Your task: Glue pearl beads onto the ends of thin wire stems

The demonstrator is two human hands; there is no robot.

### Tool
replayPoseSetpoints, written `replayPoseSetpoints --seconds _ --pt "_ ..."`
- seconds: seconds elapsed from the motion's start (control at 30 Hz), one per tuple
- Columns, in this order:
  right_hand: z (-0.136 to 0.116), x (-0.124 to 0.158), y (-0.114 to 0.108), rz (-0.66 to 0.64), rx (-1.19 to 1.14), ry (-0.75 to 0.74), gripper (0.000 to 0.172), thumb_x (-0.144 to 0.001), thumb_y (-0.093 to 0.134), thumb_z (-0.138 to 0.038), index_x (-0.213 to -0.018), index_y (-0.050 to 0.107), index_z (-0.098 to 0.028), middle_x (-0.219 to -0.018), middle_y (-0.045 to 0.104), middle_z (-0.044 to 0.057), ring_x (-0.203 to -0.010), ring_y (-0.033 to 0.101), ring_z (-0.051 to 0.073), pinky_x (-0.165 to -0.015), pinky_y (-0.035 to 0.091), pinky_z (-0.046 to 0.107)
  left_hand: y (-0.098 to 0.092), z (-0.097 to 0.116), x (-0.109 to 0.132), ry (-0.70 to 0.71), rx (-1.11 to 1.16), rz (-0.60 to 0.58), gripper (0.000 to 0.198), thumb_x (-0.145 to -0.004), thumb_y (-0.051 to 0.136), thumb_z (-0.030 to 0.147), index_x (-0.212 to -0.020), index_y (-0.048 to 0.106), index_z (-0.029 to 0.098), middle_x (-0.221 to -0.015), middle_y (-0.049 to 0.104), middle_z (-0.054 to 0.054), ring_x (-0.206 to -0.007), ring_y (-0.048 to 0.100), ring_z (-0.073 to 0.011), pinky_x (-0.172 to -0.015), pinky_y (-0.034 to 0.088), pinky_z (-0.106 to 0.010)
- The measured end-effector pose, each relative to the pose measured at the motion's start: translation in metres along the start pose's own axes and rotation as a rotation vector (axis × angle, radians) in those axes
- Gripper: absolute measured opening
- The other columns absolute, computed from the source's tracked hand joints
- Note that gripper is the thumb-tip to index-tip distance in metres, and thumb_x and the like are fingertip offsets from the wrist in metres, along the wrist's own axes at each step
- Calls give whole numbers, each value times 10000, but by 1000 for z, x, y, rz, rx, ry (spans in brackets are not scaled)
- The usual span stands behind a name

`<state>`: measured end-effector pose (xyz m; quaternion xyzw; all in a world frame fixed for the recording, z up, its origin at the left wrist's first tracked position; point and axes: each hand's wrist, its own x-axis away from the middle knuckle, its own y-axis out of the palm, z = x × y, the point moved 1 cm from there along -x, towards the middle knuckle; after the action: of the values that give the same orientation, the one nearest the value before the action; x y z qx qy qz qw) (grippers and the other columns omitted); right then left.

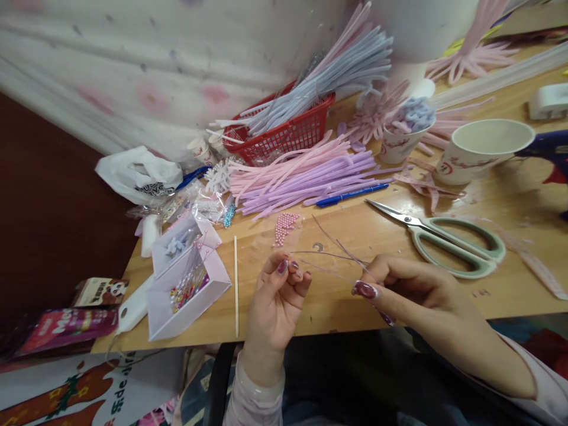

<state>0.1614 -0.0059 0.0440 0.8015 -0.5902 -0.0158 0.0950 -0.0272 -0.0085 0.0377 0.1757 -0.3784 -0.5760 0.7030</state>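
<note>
Thin purplish wires [341, 245] fan out to the left from my right hand [417, 302], whose thumb and index finger are pinched on them. One strand points up toward the pink beads; the others reach toward my left hand [277, 299]. My left hand is palm up with its fingers curled and the thumb drawn to the index fingertip. Whatever lies in that pinch is too small to make out. Just beyond my left hand, small pink beads [284, 228] lie on a clear plastic bag.
Scissors [444, 236] and a blue pen [352, 195] lie beyond my hands. Pink and purple fuzzy stems [302, 171] lie before a red basket [284, 133]. White boxes [190, 307] with pins and a thin white stick [236, 284] are left. Paper cups [483, 148] stand right.
</note>
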Motion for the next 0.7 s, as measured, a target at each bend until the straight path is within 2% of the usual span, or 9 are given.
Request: replayPoseSetpoints --seconds 0.27,0.57,0.7 --pt "-2 -1 1 -14 30 -33 307 -783 780 -445 -674 667 -181 -564 539 -32 -494 424 88 -444 319 200 9 -4 4 -72 148 -78 268 -668 895 273 -764 651 216 -697 505 64 -616 538 -47 -623 521 -167" --pt "-5 0 2 -4 88 -61 359 -834 708 -498 -674 637 -184 -558 505 -33 -478 403 92 -408 299 208 18 -12 5 -160 200 -24 357 -599 929 291 -766 617 242 -742 517 46 -688 566 -100 -677 532 -240" --pt "-6 0 2 -4 82 -68 354 -840 707 -484 -669 632 -184 -551 500 -36 -477 401 90 -408 292 205 19 -13 5 -186 229 -45 326 -622 921 295 -758 629 242 -735 539 51 -695 583 -95 -699 536 -237"
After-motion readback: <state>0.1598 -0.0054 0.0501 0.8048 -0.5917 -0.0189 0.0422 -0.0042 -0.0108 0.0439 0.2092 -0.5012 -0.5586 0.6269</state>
